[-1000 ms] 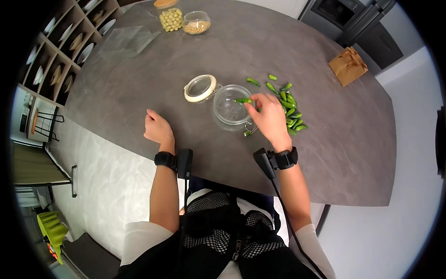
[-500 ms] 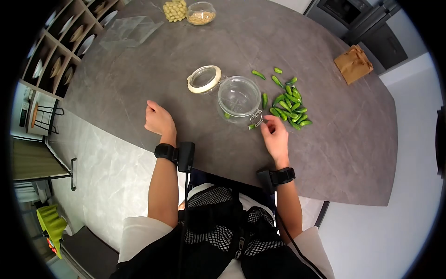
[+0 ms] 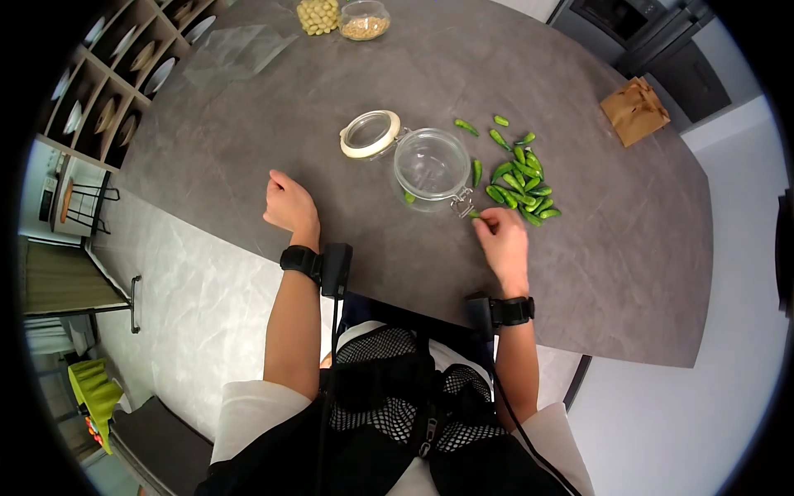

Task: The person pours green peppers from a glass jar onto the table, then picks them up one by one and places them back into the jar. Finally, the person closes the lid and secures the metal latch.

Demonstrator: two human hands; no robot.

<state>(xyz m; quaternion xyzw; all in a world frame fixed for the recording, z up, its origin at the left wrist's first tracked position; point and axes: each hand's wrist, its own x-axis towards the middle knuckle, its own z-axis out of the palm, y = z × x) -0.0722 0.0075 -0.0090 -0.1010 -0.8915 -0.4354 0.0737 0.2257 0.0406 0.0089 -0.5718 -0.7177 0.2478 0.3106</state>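
While the thumb and fingertips of the right hand (image 3: pixel 504 241) pinch narrowly around one small, slim green vegetable (image 3: pixel 475 214) just beside the wire clasp (image 3: pixel 462 202) of a round, clear glass jar (image 3: pixel 431 169), the left hand (image 3: pixel 291 204) curls loosely, well apart, toward the near left of the grey tabletop (image 3: pixel 628 248). The jar stands with its cream-rimmed glass lid (image 3: pixel 369 135) swung open to the left, and a pile of similar green vegetables (image 3: pixel 527 172) lies to its right. Farther out, a folded brown paper bag (image 3: pixel 634 112) sits far right and a clear glass bowl of tan bits (image 3: pixel 364 23) far left.
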